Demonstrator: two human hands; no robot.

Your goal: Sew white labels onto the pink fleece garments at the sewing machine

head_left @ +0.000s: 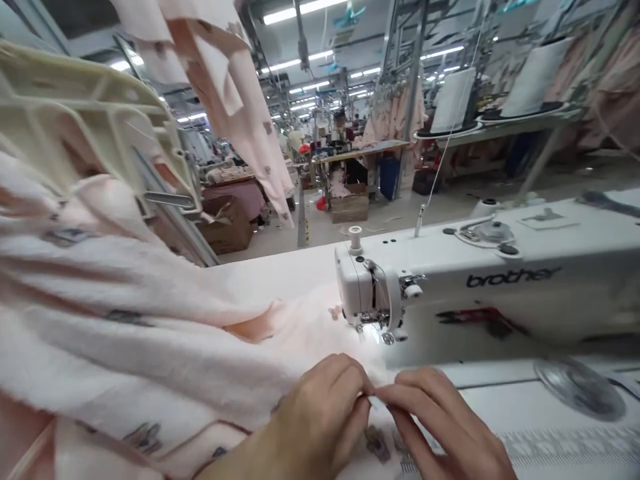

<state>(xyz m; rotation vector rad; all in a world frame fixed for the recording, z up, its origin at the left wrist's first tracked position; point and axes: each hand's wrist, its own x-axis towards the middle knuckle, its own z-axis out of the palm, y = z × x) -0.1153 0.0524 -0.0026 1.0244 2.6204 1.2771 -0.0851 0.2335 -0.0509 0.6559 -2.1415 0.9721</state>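
Pale pink printed fabric (150, 333) lies heaped across the white table and runs under the needle of a white Brother sewing machine (500, 287). My left hand (320, 420) and my right hand (440, 420) meet just in front of the presser foot (380, 330). Both pinch the fabric's edge between thumb and fingers, fingertips touching near the middle. The needle area is lit by the machine's lamp.
A cream plastic frame (100, 127) stands at the upper left with pink garments (235, 93) hanging above it. Thread cones (535, 77) sit on a rack behind the machine. Further back are other workstations, cardboard boxes (350, 203) and an aisle.
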